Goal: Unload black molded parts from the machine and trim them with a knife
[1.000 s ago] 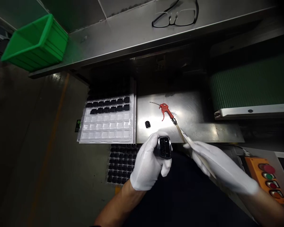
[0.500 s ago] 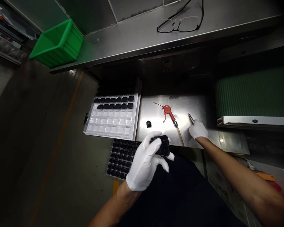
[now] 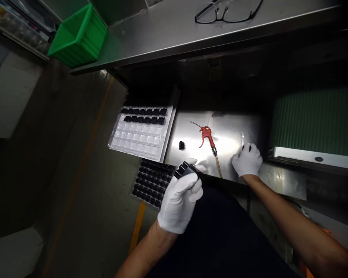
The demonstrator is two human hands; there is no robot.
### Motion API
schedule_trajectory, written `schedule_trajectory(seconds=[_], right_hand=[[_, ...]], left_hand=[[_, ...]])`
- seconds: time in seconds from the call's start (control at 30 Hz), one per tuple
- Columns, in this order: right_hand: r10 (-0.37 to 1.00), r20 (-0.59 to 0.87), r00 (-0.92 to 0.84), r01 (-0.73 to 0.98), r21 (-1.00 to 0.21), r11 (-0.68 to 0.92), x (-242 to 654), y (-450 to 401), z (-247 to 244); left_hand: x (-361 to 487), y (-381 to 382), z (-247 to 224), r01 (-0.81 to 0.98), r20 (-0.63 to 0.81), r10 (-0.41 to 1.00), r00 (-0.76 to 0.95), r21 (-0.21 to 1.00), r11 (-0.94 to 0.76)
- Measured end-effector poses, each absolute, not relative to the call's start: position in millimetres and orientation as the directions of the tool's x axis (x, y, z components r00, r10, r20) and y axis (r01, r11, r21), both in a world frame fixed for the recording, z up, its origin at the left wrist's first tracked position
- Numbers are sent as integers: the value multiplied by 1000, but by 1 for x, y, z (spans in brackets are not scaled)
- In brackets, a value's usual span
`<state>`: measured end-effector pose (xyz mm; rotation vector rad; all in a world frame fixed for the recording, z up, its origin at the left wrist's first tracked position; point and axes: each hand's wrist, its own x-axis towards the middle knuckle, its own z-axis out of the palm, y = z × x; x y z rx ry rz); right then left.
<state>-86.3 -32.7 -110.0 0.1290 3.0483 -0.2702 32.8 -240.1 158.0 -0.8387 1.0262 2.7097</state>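
My left hand (image 3: 179, 200), in a white glove, holds a black block-shaped part (image 3: 185, 170) above the bench's front edge. My right hand (image 3: 247, 159), also gloved, rests on the metal bench (image 3: 229, 123) at the right, fingers curled at the lower end of a slim pointed metal tool (image 3: 242, 138). Whether the fingers grip the tool is hard to make out. Between the hands lies a red air gun (image 3: 207, 135) with its hose running to the front edge. One small black part (image 3: 181, 145) sits left of the air gun.
A clear tray (image 3: 139, 138), partly filled with black parts, overhangs the bench's left end. A full tray (image 3: 150, 183) is below it. A green bin (image 3: 79, 38) and eyeglasses (image 3: 224, 15) lie on the upper shelf (image 3: 159, 31). A green ribbed belt (image 3: 319, 123) is at right.
My left hand has turned the black part, so its ridged side shows, and its fingers have closed in. My right hand has shifted slightly right, and the pointed tool now stands more upright in view.
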Motion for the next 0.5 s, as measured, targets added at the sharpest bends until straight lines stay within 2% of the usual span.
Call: schedule_trajectory(seconds=[0.1,0.2,0.27,0.37,0.5], right_hand=[[-110,-27,-994,-100,-249,963,-72,-47,-95],[-189,-104,-977,-141,-355,924,-71,-70,-86],[-173,-151,-973,-99,-406,909,-82,-88,-83],[-106,-222,-969,-6,-410,912,-110,-114,-84],[-35,-386,-922,121,-373,920,-152,-144,-96]], left_hand=[[30,-245,159,-287,-514,-85,-853,601,-746],[23,-256,163,-338,-484,-37,-874,661,-670],[17,-266,166,-387,-487,2,-873,690,-612],[10,-288,168,-424,-483,57,-874,699,-577],[5,-318,162,-358,-382,119,-916,650,-670]])
